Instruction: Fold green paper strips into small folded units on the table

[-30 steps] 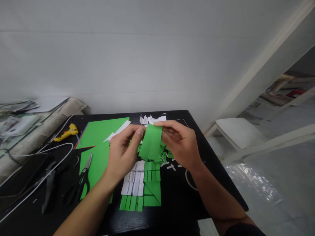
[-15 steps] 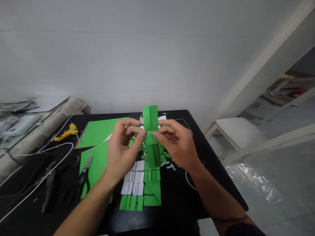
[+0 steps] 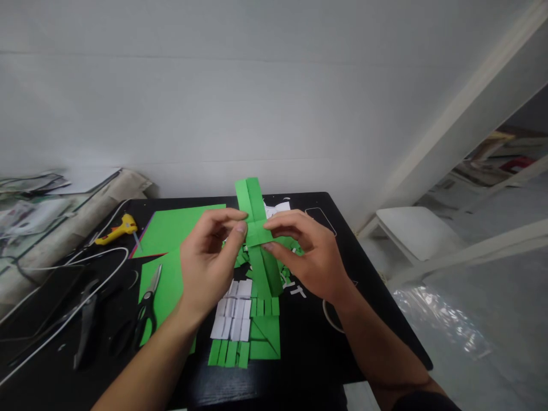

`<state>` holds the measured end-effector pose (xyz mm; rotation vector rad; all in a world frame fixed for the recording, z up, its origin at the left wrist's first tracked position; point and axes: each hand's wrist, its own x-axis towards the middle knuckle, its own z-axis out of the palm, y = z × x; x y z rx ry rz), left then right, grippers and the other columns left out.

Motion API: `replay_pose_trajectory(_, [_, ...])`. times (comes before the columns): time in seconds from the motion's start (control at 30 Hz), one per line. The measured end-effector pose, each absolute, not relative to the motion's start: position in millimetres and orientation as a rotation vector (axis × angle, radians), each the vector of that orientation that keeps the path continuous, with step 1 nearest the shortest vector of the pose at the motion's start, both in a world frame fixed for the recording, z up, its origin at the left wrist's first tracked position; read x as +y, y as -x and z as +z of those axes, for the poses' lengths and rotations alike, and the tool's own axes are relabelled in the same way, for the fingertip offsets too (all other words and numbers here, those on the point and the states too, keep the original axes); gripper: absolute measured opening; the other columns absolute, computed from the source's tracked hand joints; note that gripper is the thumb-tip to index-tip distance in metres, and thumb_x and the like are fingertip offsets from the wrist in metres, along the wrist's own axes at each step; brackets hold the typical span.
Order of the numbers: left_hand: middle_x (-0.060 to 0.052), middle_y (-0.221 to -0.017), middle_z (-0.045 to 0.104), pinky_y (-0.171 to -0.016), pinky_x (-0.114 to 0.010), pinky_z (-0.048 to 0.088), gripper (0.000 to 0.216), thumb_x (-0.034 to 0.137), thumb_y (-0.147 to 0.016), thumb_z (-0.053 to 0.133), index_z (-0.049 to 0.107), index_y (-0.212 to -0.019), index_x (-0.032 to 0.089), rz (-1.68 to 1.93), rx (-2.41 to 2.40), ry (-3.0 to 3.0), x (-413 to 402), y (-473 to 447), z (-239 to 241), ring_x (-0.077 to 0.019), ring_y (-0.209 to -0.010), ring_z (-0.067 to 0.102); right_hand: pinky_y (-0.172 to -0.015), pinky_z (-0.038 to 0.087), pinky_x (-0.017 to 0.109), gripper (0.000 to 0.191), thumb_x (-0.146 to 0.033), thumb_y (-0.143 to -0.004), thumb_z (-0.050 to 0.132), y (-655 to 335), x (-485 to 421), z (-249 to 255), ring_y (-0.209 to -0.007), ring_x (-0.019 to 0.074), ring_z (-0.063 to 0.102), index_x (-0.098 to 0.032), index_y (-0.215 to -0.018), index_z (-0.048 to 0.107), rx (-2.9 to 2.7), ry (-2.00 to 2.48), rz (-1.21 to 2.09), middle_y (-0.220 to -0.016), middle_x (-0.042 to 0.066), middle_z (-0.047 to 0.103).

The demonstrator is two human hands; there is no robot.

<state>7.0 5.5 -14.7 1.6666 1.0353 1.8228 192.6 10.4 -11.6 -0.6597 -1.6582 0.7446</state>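
Observation:
Above the black table, a creased green paper strip [image 3: 252, 202] is held up between my two hands, with a folded band across its middle. My left hand [image 3: 209, 251] pinches the left edge between thumb and fingers. On the other side, my right hand [image 3: 312, 251] grips the right edge near the band, its thumb below and its fingers above. The strip's lower part hangs down, creased lengthwise. Under it lie rows of folded white paper pieces [image 3: 231, 319] and folded green paper pieces [image 3: 229, 353], beside a green square with a diagonal line [image 3: 268, 339].
Scissors [image 3: 148, 311] rest on green sheets [image 3: 165, 282] at the left. Behind them are a yellow glue gun [image 3: 122, 228] and a white cable [image 3: 96, 288]. Paper scraps [image 3: 297, 290] lie past my hands. A white stool [image 3: 402, 228] stands right of the table [image 3: 308, 354].
The strip's top has tilted to the left and its lower end has swung slightly right. My left hand has shifted a little left; my right fingers have moved onto the band.

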Motion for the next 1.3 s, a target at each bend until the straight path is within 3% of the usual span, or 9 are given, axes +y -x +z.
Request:
replay_pose_trajectory(0.33, [0.001,-0.09,0.074,-0.071,-0.018,0.056,0.019,0.015,-0.103,0.064,0.077,-0.113,0.024,1.658,0.949,-1.808,1,-6,-12,-0.0084,-0.079,0.068,-0.087,0.068,0.029,0.022,-0.017,-0.093,0.08,-190,8,-11,-0.094,0.0162,0.08,-0.027,-0.112,0.077,-1.47,0.701,0.923,-0.098,-0.001,0.081])
replay_pose_trajectory(0.6, [0.0,-0.093,0.076,-0.079,-0.023,0.061,0.013,0.018,-0.101,0.071,0.077,-0.11,0.024,1.631,0.948,-1.79,2,-7,-15,-0.0114,-0.084,0.073,-0.079,0.066,0.027,0.005,-0.026,-0.099,0.076,-190,7,-8,-0.087,0.015,0.078,-0.025,-0.1,0.081,-1.497,0.73,0.906,-0.093,0.0,0.08])
replay_pose_trajectory(0.73, [0.0,-0.095,0.077,-0.081,-0.023,0.062,0.012,0.019,-0.099,0.074,0.077,-0.11,0.025,1.666,0.959,-1.753,3,-9,-17,-0.0113,-0.085,0.073,-0.073,0.063,0.026,0.009,-0.028,-0.1,0.075,-189,8,-8,-0.087,0.015,0.074,-0.024,-0.095,0.081,-1.494,0.746,0.865,-0.093,0.001,0.077])
replay_pose_trajectory(0.93, [0.0,-0.091,0.078,-0.081,-0.021,0.063,0.014,0.018,-0.097,0.077,0.076,-0.11,0.024,1.69,0.92,-1.685,4,-10,-17,-0.0108,-0.083,0.075,-0.08,0.066,0.029,0.006,-0.026,-0.098,0.076,-189,7,-5,-0.092,0.0164,0.077,-0.023,-0.098,0.081,-1.451,0.764,0.872,-0.1,0.003,0.08])
replay_pose_trajectory(1.13, [0.0,-0.088,0.078,-0.077,-0.022,0.063,0.013,0.017,-0.095,0.079,0.073,-0.105,0.023,1.702,0.933,-1.681,3,-11,-15,-0.0115,-0.081,0.076,-0.069,0.066,0.028,0.014,-0.033,-0.099,0.075,-191,7,-2,-0.08,0.0166,0.078,-0.024,-0.104,0.083,-1.408,0.822,0.939,-0.09,0.002,0.083])
replay_pose_trajectory(1.3, [0.0,-0.087,0.077,-0.076,-0.025,0.063,0.013,0.018,-0.095,0.079,0.072,-0.104,0.023,1.692,0.954,-1.663,2,-11,-15,-0.0128,-0.08,0.076,-0.075,0.069,0.031,0.012,-0.032,-0.098,0.075,-192,7,0,-0.082,0.0176,0.079,-0.025,-0.102,0.084,-1.373,0.824,0.913,-0.091,0.002,0.083])
